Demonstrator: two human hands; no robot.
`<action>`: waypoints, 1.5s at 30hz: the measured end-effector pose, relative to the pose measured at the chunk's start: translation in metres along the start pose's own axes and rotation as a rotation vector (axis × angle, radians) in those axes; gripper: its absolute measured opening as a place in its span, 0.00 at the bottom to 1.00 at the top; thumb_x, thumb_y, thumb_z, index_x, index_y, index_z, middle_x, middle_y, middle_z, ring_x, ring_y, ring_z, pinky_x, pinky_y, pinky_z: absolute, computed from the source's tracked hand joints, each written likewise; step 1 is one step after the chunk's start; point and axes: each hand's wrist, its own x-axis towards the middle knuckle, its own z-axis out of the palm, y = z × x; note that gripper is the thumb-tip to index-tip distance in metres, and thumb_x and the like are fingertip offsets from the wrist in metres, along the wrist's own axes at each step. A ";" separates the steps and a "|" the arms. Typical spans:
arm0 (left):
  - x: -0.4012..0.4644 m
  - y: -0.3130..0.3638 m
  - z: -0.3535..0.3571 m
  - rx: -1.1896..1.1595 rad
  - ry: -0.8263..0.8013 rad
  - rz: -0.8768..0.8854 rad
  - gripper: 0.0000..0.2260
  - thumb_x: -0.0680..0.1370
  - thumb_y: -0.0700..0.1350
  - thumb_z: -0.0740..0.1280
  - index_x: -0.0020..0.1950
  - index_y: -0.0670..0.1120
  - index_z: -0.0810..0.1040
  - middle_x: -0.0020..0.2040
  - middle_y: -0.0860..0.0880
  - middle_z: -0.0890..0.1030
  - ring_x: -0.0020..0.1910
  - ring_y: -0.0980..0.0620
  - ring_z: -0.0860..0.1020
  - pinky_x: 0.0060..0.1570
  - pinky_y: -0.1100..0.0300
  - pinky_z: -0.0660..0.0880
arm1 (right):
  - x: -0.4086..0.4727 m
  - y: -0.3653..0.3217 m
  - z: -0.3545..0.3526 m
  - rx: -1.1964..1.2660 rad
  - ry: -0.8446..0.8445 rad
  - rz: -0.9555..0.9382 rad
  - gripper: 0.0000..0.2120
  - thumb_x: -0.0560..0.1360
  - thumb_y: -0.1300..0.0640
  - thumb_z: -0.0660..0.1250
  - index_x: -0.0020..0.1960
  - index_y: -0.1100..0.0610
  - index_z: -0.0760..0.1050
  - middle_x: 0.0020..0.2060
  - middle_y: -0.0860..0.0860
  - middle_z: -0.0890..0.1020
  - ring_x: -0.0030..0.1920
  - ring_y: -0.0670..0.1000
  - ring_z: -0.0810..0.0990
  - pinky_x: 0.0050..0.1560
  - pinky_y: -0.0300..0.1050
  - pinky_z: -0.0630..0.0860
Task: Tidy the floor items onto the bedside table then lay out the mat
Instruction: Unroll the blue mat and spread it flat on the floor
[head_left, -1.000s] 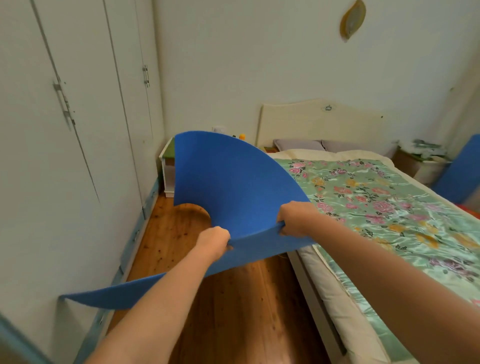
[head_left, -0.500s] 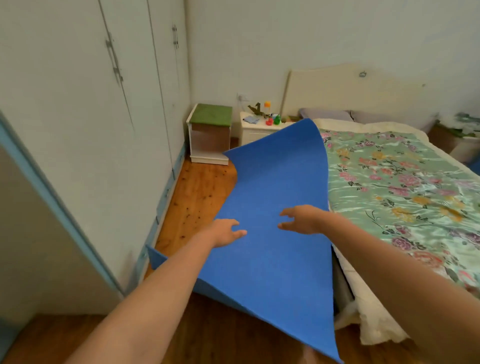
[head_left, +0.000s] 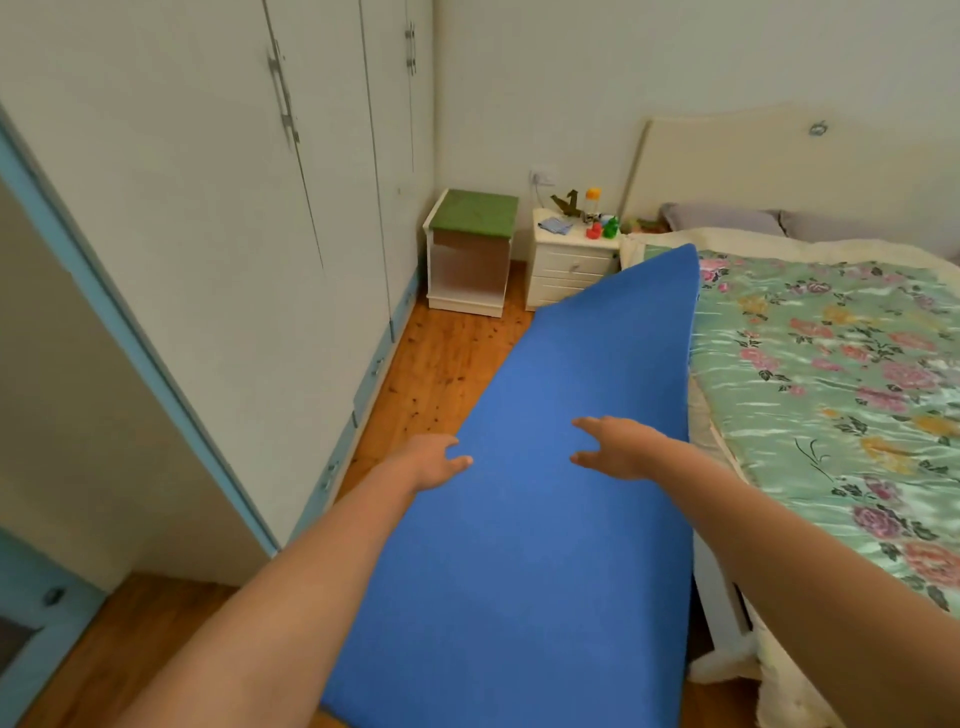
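**Fingers off the mat: both hands have let go**

Fingers on both hands are spread and loose now, holding nothing. Left hand (head_left: 434, 460) hovers at about 9 o'clock of the mat's middle, right hand (head_left: 618, 449) at about 3 o'clock, palms down, w/ blue showing between them. Half a sec ago they were already opening; a full sec ago both were pinching the near edge of the blue mat (head_left: 545, 493) while it stood up in a big curl. So the grip is gone and the sheet has dropped.

Where the mat is: stretched along the wood floor (head_left: 441, 364) in the lane between the wardrobe (head_left: 234, 234) at 9 o'clock and the bed (head_left: 831, 364) at 3 o'clock. Far end points to 12 o'clock, toward the bedside table (head_left: 571, 260). It isn't flat yet, I'd say: the far right corner rides up against the bed's side (leaning on the quilt edge, looks like), and the near end seems lifted too, though I can't tell if it touches the floor.

Small toys and a bottle sit on the bedside table, and no loose items show on the visible floor, so the tidy part looks done.

What's left, prob: nudge the mat toward 9 o'clock, off the bed, and press it down flat.
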 end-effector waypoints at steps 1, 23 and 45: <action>0.004 0.002 -0.001 -0.010 0.005 -0.001 0.27 0.80 0.56 0.57 0.76 0.45 0.59 0.76 0.45 0.62 0.74 0.46 0.63 0.72 0.52 0.62 | 0.004 0.003 -0.001 0.006 0.004 -0.001 0.30 0.78 0.44 0.58 0.76 0.51 0.52 0.74 0.55 0.62 0.72 0.58 0.63 0.71 0.54 0.64; 0.229 -0.203 0.105 -0.112 0.075 -0.122 0.28 0.80 0.55 0.58 0.76 0.45 0.56 0.76 0.44 0.62 0.73 0.45 0.63 0.70 0.52 0.64 | 0.316 -0.109 0.190 0.060 0.073 -0.083 0.29 0.79 0.45 0.55 0.76 0.52 0.52 0.74 0.54 0.59 0.72 0.59 0.62 0.68 0.58 0.62; 0.440 -0.533 0.545 0.006 -0.002 -0.355 0.34 0.76 0.51 0.65 0.75 0.40 0.53 0.76 0.41 0.57 0.75 0.43 0.58 0.73 0.52 0.59 | 0.597 -0.209 0.718 0.243 -0.111 -0.111 0.30 0.77 0.48 0.60 0.74 0.56 0.55 0.71 0.58 0.64 0.70 0.60 0.66 0.68 0.57 0.66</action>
